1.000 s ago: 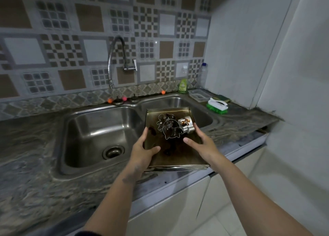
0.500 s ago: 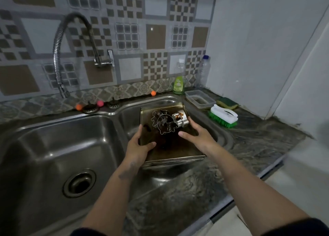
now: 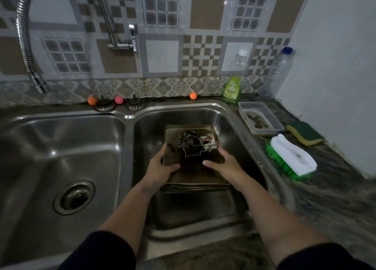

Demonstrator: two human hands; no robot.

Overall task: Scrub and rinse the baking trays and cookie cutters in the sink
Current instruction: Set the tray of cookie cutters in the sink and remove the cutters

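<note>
A stack of dark, stained baking trays [image 3: 195,175] is held level inside the right sink basin [image 3: 242,147]. My left hand [image 3: 160,168] grips the stack's left edge, thumb on top. My right hand [image 3: 225,164] grips its right edge the same way. Several metal cookie cutters [image 3: 192,145] lie in a pile on the far half of the top tray. The bottom of the basin under the trays is hidden.
The left basin [image 3: 61,157] has a drain [image 3: 74,196]. A flexible tap hose [image 3: 26,45] hangs at the far left. On the right counter are a green-bristled scrub brush [image 3: 291,157], a sponge [image 3: 305,135], a plastic container [image 3: 260,118], a green soap bottle [image 3: 232,89] and clear bottles [image 3: 280,70].
I have stepped up to the sink, and both hands have carried the trays with the cutters forward from over the counter edge and down into the right basin.
</note>
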